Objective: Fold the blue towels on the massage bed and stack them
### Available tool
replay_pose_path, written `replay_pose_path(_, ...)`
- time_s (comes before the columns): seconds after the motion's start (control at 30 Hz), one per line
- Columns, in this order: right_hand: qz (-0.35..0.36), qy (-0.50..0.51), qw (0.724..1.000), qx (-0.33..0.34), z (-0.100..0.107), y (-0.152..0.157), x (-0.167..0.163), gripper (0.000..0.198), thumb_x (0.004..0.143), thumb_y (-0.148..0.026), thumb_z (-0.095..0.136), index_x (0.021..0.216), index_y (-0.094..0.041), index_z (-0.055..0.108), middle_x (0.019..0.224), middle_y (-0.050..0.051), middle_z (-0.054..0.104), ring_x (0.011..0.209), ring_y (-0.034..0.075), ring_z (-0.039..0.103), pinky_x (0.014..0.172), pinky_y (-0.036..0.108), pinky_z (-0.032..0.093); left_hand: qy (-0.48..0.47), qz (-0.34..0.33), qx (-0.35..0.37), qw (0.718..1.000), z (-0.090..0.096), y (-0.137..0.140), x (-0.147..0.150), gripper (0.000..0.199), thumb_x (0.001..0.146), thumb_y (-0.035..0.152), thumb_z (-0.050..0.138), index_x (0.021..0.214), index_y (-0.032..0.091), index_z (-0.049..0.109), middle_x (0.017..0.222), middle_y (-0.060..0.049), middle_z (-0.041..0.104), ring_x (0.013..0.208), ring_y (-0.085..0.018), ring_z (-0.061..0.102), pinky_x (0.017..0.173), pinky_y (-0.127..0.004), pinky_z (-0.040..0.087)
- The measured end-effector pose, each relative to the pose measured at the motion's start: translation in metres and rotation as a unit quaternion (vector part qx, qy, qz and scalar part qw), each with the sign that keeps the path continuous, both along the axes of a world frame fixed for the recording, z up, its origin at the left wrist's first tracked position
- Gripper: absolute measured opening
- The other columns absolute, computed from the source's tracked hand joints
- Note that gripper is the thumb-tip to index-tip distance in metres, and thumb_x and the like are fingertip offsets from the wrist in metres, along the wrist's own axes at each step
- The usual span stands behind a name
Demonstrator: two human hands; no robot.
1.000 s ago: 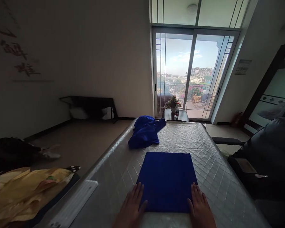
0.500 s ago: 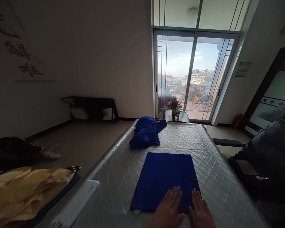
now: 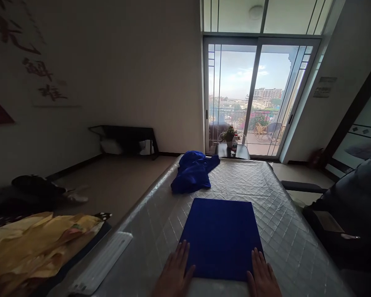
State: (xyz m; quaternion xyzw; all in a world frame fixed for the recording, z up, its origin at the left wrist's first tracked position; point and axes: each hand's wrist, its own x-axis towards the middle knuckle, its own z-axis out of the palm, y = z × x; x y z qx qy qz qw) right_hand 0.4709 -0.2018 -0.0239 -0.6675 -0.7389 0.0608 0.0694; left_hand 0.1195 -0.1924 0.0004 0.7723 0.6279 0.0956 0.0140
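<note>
A dark blue cloth point(image 3: 221, 235), folded into a neat flat rectangle, lies on the silvery quilted table cover point(image 3: 151, 235). My left hand point(image 3: 174, 268) rests on its near left edge, fingers stretched forward and thumb out toward the cloth. At the near right corner, my right hand point(image 3: 262, 270) lies with fingers extended along the side edge. Both palms face down, and neither hand grips anything. Farther back on the cover sits a crumpled blue garment point(image 3: 191, 173), out of reach of both hands.
A white slotted strip point(image 3: 102, 264) lies along the cover's left edge. Yellow cloth point(image 3: 40, 247) is heaped at the lower left. A dark chair point(image 3: 346, 206) stands at the right. Beyond the far edge, a small table holds a potted plant point(image 3: 229, 135) and a bottle point(image 3: 234, 144).
My left hand has slid left across the folded cloth, from its near middle to its left edge. The right hand stays at the right edge. The view has shifted slightly left.
</note>
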Motion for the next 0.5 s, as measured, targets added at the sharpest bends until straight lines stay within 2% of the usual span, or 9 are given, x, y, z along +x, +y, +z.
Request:
replay_pose_path(0.13, 0.004, -0.004, 1.0, -0.009, 0.006, 0.0, 0.001, 0.061, 0.101, -0.05, 0.029, 0.154, -0.02, 0.037, 0.162, 0.005, 0.024, 0.149, 0.026, 0.026, 0.12, 0.051, 0.032, -0.017, 0.016, -0.007, 1.0, 0.007, -0.01, -0.004, 0.071, 0.102, 0.059, 0.029, 0.157, 0.014, 0.027, 0.163, -0.012, 0.027, 0.149, -0.028, 0.033, 0.117, -0.048, 0.038)
replay_pose_path(0.27, 0.002, 0.001, 1.0, -0.021, 0.014, -0.002, -0.001, 0.06, 0.101, -0.046, 0.029, 0.154, -0.019, 0.037, 0.162, 0.006, 0.024, 0.15, 0.025, 0.025, 0.121, 0.049, 0.03, -0.016, 0.015, 0.013, 1.0, 0.001, -0.011, -0.008, 0.071, 0.101, 0.059, 0.032, 0.156, 0.014, 0.029, 0.161, -0.013, 0.033, 0.147, -0.03, 0.037, 0.114, -0.049, 0.042)
replay_pose_path(0.4, -0.01, 0.002, 0.999, -0.032, 0.032, -0.001, -0.006, 0.06, 0.101, -0.044, 0.028, 0.154, -0.016, 0.034, 0.163, 0.007, 0.023, 0.151, 0.025, 0.023, 0.121, 0.049, 0.029, -0.009, -0.027, 0.044, 0.999, -0.008, -0.01, -0.011, 0.069, 0.099, 0.059, 0.038, 0.155, 0.018, 0.035, 0.156, -0.011, 0.043, 0.142, -0.032, 0.044, 0.11, -0.047, 0.047)
replay_pose_path(0.5, -0.019, -0.016, 1.0, -0.012, 0.055, 0.009, -0.013, 0.061, 0.102, -0.043, 0.023, 0.156, -0.014, 0.029, 0.164, 0.006, 0.02, 0.152, 0.024, 0.02, 0.123, 0.048, 0.025, -0.018, -0.085, 0.063, 0.994, 0.006, -0.007, 0.015, 0.069, 0.1, 0.057, 0.041, 0.158, 0.021, 0.028, 0.159, -0.01, 0.04, 0.143, -0.031, 0.044, 0.11, -0.045, 0.047)
